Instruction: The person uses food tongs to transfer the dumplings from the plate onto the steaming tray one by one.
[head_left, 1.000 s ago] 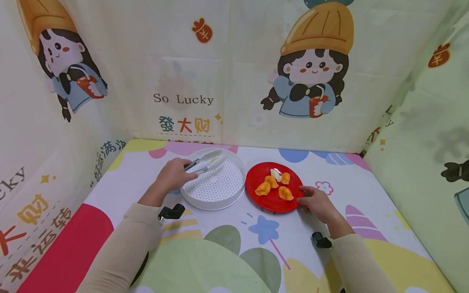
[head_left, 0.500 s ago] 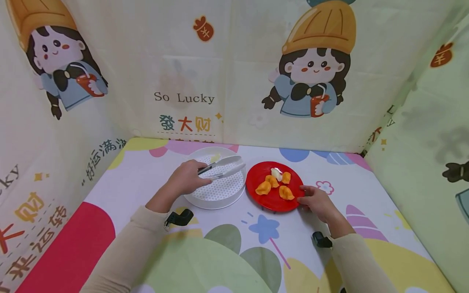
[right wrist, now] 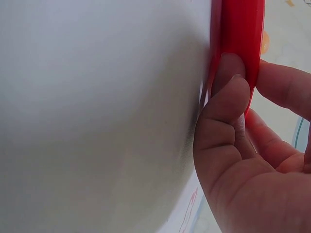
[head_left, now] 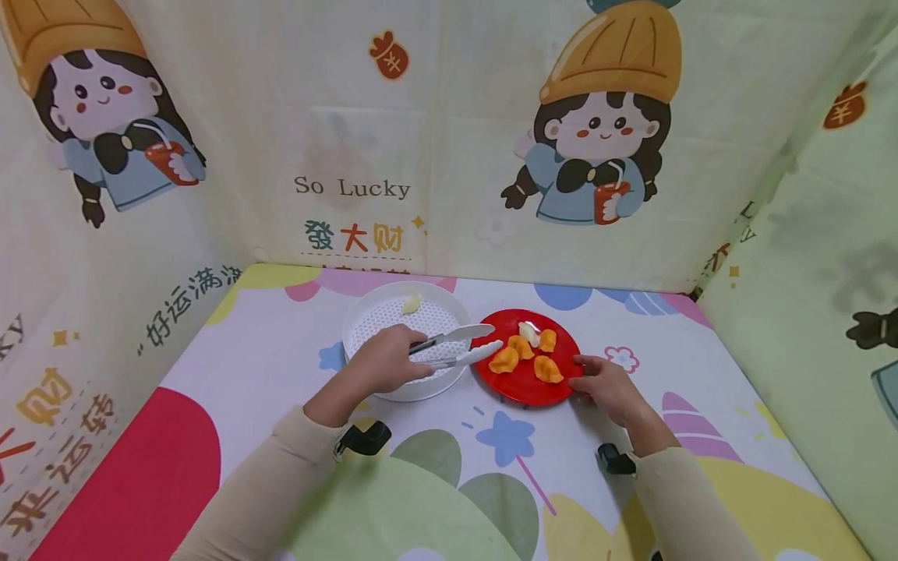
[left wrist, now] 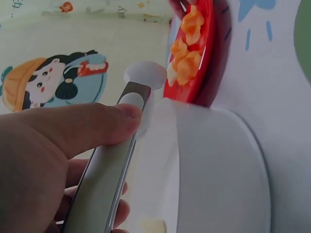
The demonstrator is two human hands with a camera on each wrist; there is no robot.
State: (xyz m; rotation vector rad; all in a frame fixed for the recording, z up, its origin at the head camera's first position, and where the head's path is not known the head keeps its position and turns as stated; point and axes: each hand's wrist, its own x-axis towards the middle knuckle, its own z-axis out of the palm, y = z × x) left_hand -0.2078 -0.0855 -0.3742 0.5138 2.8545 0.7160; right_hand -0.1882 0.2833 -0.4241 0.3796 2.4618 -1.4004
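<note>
My left hand (head_left: 384,360) grips a pair of tongs (head_left: 456,347) by the metal handle, thumb on top in the left wrist view. The tongs' pale tips are spread apart and reach over the left rim of a red plate (head_left: 522,391). On that plate lie several orange dumplings (head_left: 547,370) and a white dumpling (head_left: 528,335). Below the left hand stands a round white steamer basket (head_left: 365,312) with a perforated base, holding one pale dumpling (head_left: 411,304) near its back. My right hand (head_left: 609,389) holds the plate's right rim, its fingers around the red edge (right wrist: 240,34).
The basket and plate stand side by side on a patterned tablecloth (head_left: 449,506). Behind them rises a printed cloth wall (head_left: 449,156), with similar cloth at the left and right sides. A black wrist camera (head_left: 365,439) sits under the left wrist.
My left hand has carried the tongs rightward from over the basket to the plate's left side, uncovering the pale dumpling in the basket. The right hand and plate have stayed put.
</note>
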